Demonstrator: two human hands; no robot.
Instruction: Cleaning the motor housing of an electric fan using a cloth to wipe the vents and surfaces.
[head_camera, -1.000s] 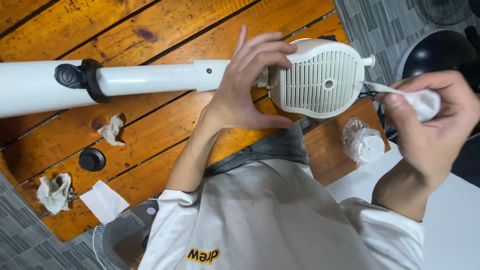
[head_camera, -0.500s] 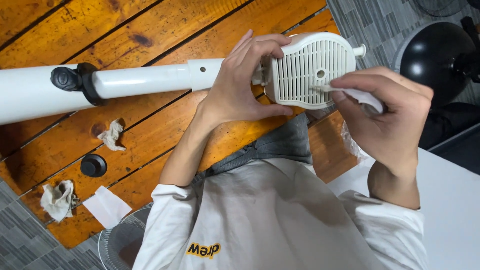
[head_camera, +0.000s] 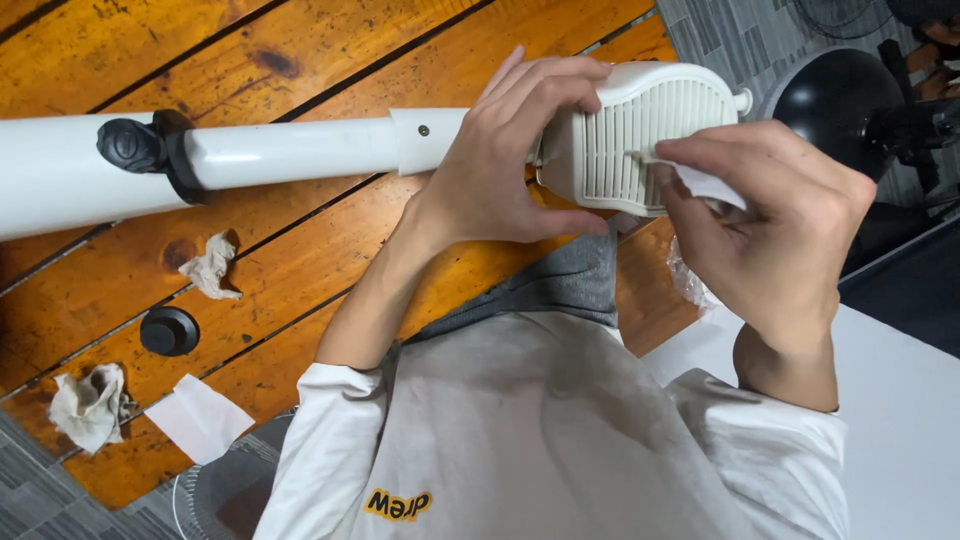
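A white fan motor housing (head_camera: 625, 125) with a slotted grille lies on its side over the wooden table (head_camera: 300, 60), joined to a long white pole (head_camera: 290, 150) with a black clamp knob (head_camera: 135, 145). My left hand (head_camera: 505, 160) grips the neck where pole and housing meet, thumb under the housing. My right hand (head_camera: 765, 225) holds a white tissue (head_camera: 705, 185) twisted to a point, and that point presses against the grille slots.
Crumpled dirty tissues (head_camera: 210, 265) (head_camera: 88, 405), a flat white tissue (head_camera: 198, 418) and a black round cap (head_camera: 168, 331) lie on the table's left part. A wrapped plastic item (head_camera: 688, 283) sits behind my right wrist. A black fan base (head_camera: 835, 95) stands at the upper right, a fan grille (head_camera: 225, 495) at the bottom left.
My right hand came in from the right with the tissue and put its tip on the grille, then shifted slightly along it. My left hand kept its hold.
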